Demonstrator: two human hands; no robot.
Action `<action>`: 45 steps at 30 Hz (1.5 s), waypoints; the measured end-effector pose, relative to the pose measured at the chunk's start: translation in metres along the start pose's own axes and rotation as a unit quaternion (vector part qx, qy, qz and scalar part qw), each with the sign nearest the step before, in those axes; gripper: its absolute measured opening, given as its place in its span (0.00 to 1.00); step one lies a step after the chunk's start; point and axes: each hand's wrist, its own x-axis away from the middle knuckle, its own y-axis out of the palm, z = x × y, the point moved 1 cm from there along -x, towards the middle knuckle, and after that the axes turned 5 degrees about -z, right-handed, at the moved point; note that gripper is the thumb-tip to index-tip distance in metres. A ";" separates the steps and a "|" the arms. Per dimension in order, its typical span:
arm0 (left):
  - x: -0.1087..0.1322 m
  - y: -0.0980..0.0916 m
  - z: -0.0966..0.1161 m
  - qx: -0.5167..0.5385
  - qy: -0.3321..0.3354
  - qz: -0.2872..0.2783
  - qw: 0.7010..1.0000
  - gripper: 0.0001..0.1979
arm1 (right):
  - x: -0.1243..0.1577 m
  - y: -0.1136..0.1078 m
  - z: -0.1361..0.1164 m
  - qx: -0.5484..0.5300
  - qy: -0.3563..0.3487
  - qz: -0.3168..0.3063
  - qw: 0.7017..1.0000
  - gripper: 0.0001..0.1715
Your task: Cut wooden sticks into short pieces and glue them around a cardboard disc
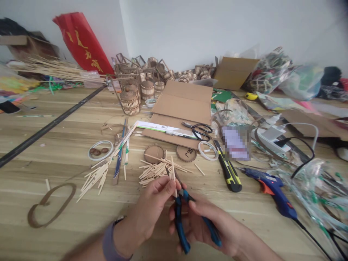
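My left hand (148, 203) pinches a couple of short wooden sticks (173, 168), held upright between thumb and fingers. In my right hand (220, 221) are blue-handled pliers (178, 219), their handles spread apart. The plier jaws point away from me, close to the sticks and partly hidden by my left fingers. Just beyond my hands lies a loose pile of cut sticks (152, 173). Another bundle of sticks (95, 177) is spread to the left. Behind the pile are two round cardboard discs, one at left (154, 153) and one at right (186, 153).
A utility knife (228, 170) and a blue glue gun (274, 192) lie to the right. Scissors (201, 130) rest on cardboard (185, 101). A curled brown strip (51, 203) is at left. Small wooden buckets (129, 101) stand at the back. Cables and plastic bags crowd the right side.
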 end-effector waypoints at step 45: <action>0.010 -0.014 0.036 -0.242 -0.017 -0.138 0.960 0.15 | 0.030 0.010 -0.044 0.441 0.043 0.099 0.891 0.29</action>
